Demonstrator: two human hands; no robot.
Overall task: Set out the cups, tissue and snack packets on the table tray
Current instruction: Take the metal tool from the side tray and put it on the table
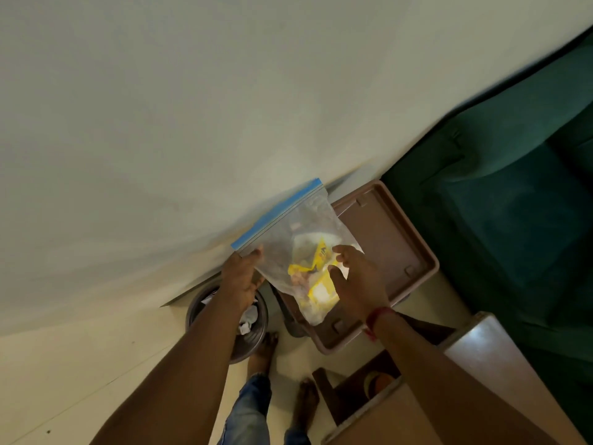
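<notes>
A clear zip bag [290, 239] with a blue seal strip hangs in the air over the brown table tray [390, 232]. Yellow snack packets [316, 264] and pale items show through the plastic; I cannot tell cups or tissue apart inside. My left hand [242, 277] pinches the bag's left edge just below the seal. My right hand [357, 281] is at the bag's right side with fingers spread, touching or nearly touching the plastic. The tray's surface shows bare beside the bag.
A round bin [205, 308] holding crumpled paper stands on the floor under my left forearm. A dark green sofa [500, 200] sits right of the tray. A wooden cabinet top [475, 345] is at lower right. My bare feet [266, 348] stand on pale floor by the wall.
</notes>
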